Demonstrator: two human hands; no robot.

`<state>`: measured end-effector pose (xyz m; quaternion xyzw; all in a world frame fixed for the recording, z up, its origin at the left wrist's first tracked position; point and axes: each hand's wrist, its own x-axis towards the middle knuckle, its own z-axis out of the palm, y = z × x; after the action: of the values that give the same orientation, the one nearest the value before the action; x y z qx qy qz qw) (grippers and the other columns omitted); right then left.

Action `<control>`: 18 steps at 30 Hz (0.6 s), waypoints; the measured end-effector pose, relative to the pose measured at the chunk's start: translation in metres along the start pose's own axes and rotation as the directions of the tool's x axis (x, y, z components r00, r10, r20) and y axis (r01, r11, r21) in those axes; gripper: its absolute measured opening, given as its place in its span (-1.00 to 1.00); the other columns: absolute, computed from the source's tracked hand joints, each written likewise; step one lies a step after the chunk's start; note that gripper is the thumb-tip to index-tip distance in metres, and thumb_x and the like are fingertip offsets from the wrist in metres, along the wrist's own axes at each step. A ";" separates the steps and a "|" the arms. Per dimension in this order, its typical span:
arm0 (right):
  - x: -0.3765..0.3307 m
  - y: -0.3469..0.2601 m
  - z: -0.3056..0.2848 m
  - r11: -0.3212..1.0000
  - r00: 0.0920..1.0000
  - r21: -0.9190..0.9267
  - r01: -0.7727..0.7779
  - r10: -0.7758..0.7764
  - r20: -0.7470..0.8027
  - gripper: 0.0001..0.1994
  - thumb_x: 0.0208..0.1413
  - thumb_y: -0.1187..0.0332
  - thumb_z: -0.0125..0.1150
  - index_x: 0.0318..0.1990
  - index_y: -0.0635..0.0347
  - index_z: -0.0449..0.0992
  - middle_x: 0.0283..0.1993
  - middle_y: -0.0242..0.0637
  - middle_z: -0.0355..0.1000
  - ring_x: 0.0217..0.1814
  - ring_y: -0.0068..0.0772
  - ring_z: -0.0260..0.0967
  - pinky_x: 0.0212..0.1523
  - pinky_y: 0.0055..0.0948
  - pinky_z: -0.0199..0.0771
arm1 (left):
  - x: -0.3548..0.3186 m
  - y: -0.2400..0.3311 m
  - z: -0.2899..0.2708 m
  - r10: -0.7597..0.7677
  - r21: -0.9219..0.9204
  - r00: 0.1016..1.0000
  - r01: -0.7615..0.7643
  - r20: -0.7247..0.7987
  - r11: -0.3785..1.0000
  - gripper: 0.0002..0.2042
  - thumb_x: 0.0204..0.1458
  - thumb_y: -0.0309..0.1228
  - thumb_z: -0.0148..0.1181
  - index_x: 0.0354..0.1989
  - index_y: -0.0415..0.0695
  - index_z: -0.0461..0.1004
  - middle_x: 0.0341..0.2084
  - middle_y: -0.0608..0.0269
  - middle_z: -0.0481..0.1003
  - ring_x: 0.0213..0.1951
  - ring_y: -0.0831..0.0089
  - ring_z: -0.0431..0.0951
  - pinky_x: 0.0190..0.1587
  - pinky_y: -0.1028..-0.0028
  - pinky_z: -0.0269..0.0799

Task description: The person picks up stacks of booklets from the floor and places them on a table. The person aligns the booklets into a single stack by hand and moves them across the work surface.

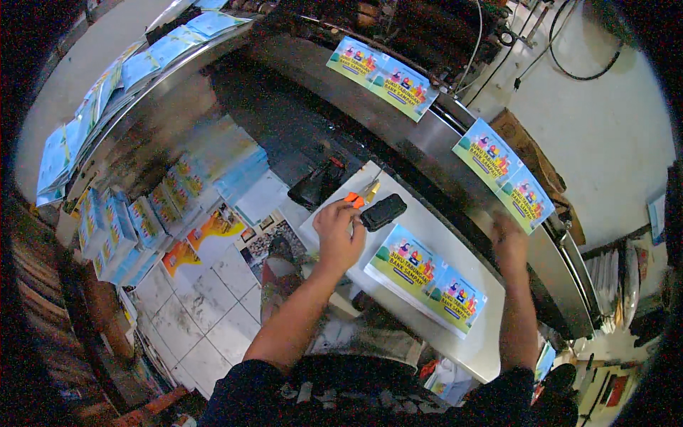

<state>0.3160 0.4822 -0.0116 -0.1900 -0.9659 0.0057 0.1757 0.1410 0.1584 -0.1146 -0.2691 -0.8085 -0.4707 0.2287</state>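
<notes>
Dark sleeves sit nearest us at the lower edge, and both our forearms run up from them to the white table (466,340). Our left hand (339,233) rests at the table's far left corner, its fingers curled down around the orange handles of a pair of pliers (361,195) — the metal tip points away from us, toward the machine. Just right of that hand, touching or nearly so, lies a black phone (383,211), slightly tilted. Beyond the pliers a black case (318,183) sits at the table's edge.

Our right hand (509,238) lies flat, fingers stretched out and loose, on the curved metal bed (427,142) of the machine, holding nothing; it is blurred, so we cannot tell finer detail. Just past its fingertips a printed blue sheet (504,174) lies on that bed, and a second like it (383,77) sits further along to the left.

Between our two arms, on the table, rests a stack of prints (425,279) (the same blue design with a green and yellow band), well apart from the left hand and near the right forearm. Off to the left, more blue sheets (135,71) fan along the machine's rim — below them, bundles (121,228) stand over a tiled floor (206,313).
</notes>
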 end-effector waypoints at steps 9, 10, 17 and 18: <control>-0.144 -0.097 0.001 0.983 0.822 0.151 0.106 -0.172 0.543 -0.39 0.03 0.05 0.28 0.23 0.05 0.34 0.33 -0.14 0.22 0.37 -0.10 0.16 0.27 -0.17 0.29 | -0.004 -0.002 0.002 0.036 0.022 0.999 -0.036 -0.012 0.999 -0.79 -0.10 -0.47 0.16 -0.24 -0.10 0.45 -0.10 0.18 0.41 0.01 0.19 0.35 0.08 0.12 0.08; -0.139 -0.096 -0.002 0.978 0.823 0.163 0.130 -0.198 0.532 -0.43 0.06 0.02 0.21 0.20 0.05 0.34 0.29 -0.13 0.26 0.31 -0.08 0.23 0.14 -0.10 0.42 | -0.001 -0.001 0.002 0.036 0.025 0.999 -0.036 0.002 0.999 -0.79 -0.10 -0.46 0.16 -0.24 -0.10 0.45 -0.10 0.18 0.41 0.01 0.19 0.35 0.08 0.13 0.08; -0.111 -0.089 -0.018 0.975 0.823 0.223 -0.015 -0.115 0.557 -0.41 -0.18 0.05 0.46 0.04 0.11 0.51 0.03 -0.16 0.50 0.08 -0.13 0.46 0.07 -0.24 0.46 | -0.001 -0.001 0.001 0.009 0.054 1.000 -0.010 0.013 0.999 -0.80 -0.10 -0.45 0.16 -0.25 -0.09 0.45 -0.09 0.18 0.41 0.02 0.19 0.35 0.07 0.13 0.07; -0.112 -0.086 -0.015 0.970 0.844 0.240 0.034 -0.156 0.512 -0.44 -0.17 0.09 0.45 0.02 0.10 0.52 -0.01 -0.16 0.52 0.00 -0.11 0.49 0.01 -0.22 0.49 | 0.000 -0.001 0.001 0.008 0.053 1.000 -0.009 0.009 0.999 -0.80 -0.10 -0.45 0.16 -0.25 -0.09 0.45 -0.09 0.18 0.41 0.02 0.19 0.35 0.07 0.13 0.07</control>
<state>0.3866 0.3599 -0.0290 -0.1121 -0.9784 0.1564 -0.0760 0.1401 0.1587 -0.1159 -0.2684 -0.8205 -0.4471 0.2343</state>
